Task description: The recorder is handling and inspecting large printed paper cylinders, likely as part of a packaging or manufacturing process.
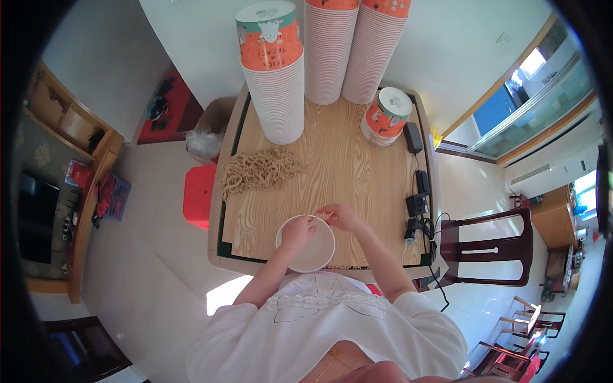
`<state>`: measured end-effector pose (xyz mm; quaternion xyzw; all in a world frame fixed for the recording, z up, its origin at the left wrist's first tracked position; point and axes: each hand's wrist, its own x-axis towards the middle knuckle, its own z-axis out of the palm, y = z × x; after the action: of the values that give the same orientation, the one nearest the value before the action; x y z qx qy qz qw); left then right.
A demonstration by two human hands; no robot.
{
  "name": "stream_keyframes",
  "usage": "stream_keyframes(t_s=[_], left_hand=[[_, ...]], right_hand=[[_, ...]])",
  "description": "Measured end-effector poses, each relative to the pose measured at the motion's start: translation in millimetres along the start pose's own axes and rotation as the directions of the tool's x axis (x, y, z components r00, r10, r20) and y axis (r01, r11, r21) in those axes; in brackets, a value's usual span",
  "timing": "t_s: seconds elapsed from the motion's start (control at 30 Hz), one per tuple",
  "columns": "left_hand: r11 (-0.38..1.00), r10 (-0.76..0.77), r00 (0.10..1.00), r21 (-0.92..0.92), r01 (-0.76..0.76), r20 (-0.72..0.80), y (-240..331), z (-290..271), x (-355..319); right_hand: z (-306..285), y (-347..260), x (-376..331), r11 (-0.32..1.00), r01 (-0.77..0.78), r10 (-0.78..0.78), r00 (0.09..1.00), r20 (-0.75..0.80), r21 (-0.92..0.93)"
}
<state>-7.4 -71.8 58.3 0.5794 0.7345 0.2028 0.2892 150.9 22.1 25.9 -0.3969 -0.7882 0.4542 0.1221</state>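
A white paper bucket (314, 255) sits at the table's near edge against my body, its round opening facing up. My left hand (298, 233) reaches over the opening, fingers bent and closed at the far right part of the rim. Just outside that rim, my right hand (343, 217) has its thumb and fingers pinched together. Something small and pale seems to lie between the two hands, too small to make out. Beyond the bucket to the left is a loose heap of tan twisted cords (260, 171).
Tall stacks of nested paper buckets (276, 96) (331, 57) (377, 51) stand at the table's far side. A short orange-and-white stack (387, 117) is at the far right. Black adapters and cables (417, 204) line the right edge. A dark chair (488, 247) and red stool (200, 196) flank the table.
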Motion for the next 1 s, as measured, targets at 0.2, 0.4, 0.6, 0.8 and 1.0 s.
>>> stream_keyframes(t_s=[0.2, 0.4, 0.6, 0.8, 1.0], left_hand=[[0.995, 0.032, 0.998, -0.087, -0.037, -0.053, -6, 14, 15], [0.993, 0.001, 0.997, -0.118, -0.01, -0.074, 1, -1, 32], [0.965, 0.228, 0.969, -0.11, -0.238, -0.095, 10, -31, 25], [0.708, 0.3, 0.953, -0.68, -0.191, 0.045, 23, -28, 21], [0.847, 0.103, 0.964, -0.53, 0.044, 0.246, 26, -40, 19]], right_hand=[[10, 9, 10, 0.987, -0.038, 0.037, 0.999, 0.01, 0.155], [-19, -14, 9, 0.965, 0.03, 0.022, 0.981, -0.194, 0.259], [-42, -54, -12, 0.984, -0.059, 0.056, 0.998, 0.02, 0.168], [-33, -85, -12, 0.989, 0.116, -0.121, 0.991, -0.05, -0.095], [-39, -76, -13, 1.0, 0.021, -0.021, 1.0, -0.021, -0.021]])
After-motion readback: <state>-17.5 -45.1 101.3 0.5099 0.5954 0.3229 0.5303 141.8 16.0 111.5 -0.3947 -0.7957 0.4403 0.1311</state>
